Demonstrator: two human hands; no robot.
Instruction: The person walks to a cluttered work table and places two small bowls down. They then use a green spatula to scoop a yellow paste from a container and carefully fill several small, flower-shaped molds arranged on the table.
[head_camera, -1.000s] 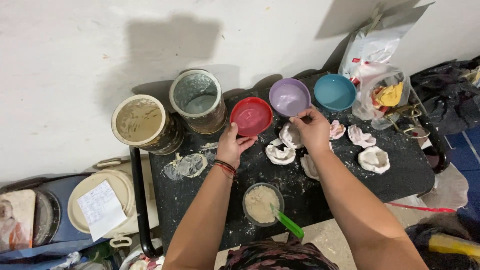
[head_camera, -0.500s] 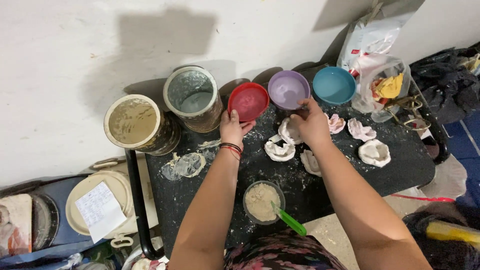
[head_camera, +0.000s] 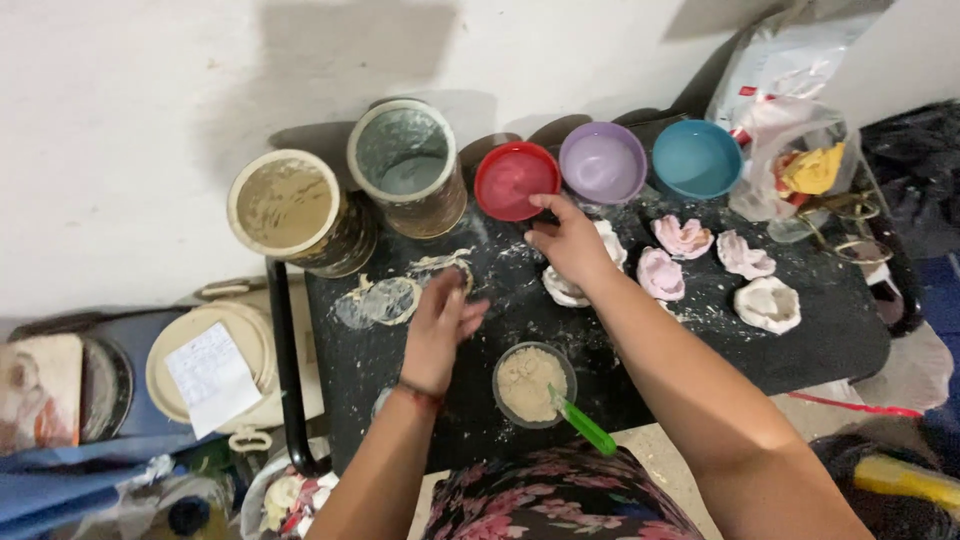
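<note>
My right hand (head_camera: 567, 238) reaches over the black table (head_camera: 820, 340), its fingertips touching the rim of a red bowl (head_camera: 512, 178). Under that hand lies a white plaster cast (head_camera: 560, 290). My left hand (head_camera: 440, 325) hovers lower, above the dark surface, fingers loosely curled, holding nothing that I can see. Just right of it sits a small clear bowl of beige powder (head_camera: 530, 382) with a green-handled tool (head_camera: 585, 427) in it. A purple bowl (head_camera: 602, 162) and a blue bowl (head_camera: 696, 158) stand to the right of the red one.
Two open tins (head_camera: 290, 205) (head_camera: 405, 160) stand at the back left, with lids (head_camera: 390, 298) lying in front. Pink and white casts (head_camera: 683, 237) (head_camera: 768, 304) lie at the right. Plastic bags (head_camera: 790, 150) sit at the far right, and a round lid with paper (head_camera: 210, 375) lies lower left.
My left hand has left the red bowl and drawn back toward me. My right hand has moved left from the casts to the red bowl's rim.
</note>
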